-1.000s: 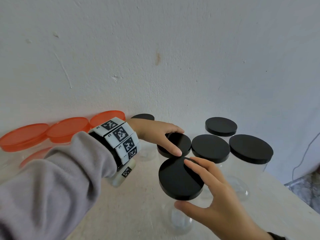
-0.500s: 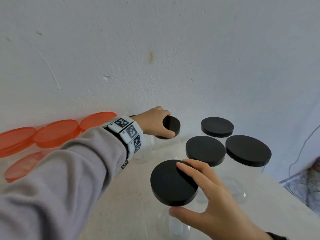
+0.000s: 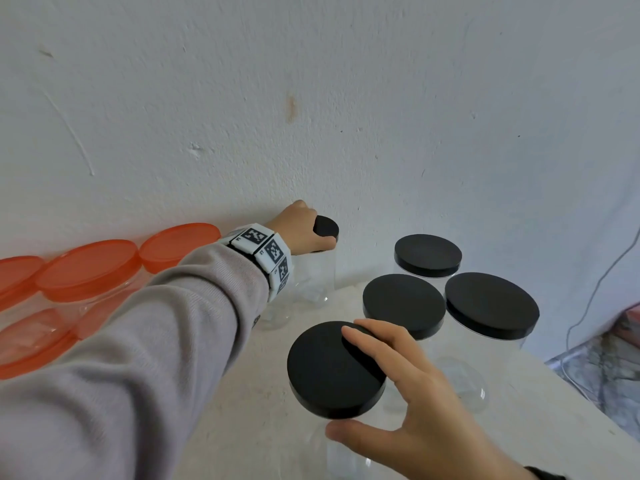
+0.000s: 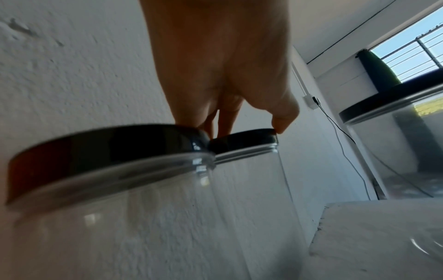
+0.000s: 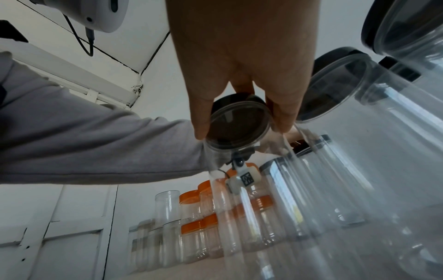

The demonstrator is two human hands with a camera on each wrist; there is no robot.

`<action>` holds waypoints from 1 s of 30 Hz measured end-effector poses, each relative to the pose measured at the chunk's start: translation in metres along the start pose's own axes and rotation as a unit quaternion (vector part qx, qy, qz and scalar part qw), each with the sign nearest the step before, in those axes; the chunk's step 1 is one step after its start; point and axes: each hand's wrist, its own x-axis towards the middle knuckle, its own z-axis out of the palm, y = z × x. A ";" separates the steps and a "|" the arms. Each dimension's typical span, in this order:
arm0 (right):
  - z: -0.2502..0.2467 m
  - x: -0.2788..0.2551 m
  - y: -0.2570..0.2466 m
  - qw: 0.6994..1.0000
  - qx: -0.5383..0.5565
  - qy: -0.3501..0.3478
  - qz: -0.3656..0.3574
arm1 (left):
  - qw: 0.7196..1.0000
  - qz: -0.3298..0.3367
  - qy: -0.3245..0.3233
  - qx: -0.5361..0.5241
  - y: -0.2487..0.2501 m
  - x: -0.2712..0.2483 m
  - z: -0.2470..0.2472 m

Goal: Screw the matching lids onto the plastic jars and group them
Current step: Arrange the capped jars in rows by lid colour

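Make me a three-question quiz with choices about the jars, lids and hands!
1. Where is the left hand?
A. on the jar by the wall
B. on an orange lid
C. flat on the table

2. What colour is the lid under the right hand?
A. orange
B. black
C. white

3. Is the right hand holding anything?
A. nothing
B. a lidless jar
C. a lidded jar

Answers: 1 A, its fingers grip the far black lid there; 2 B, black; 3 C, fingers and thumb clasp the lid's rim.

We see round matt black plastic lids (image 3: 403, 304) on smooth, glossy clear plastic jars (image 4: 251, 181), translucent orange plastic lids (image 3: 88, 268) with a slight sheen, a rough white plastered wall (image 3: 311, 98), and a soft grey knitted cloth sleeve (image 3: 138, 341).
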 end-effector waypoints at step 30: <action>0.047 0.063 -0.019 0.993 0.055 0.106 0.010 | 0.978 0.077 -0.092 -0.171 -0.041 -0.153 -0.024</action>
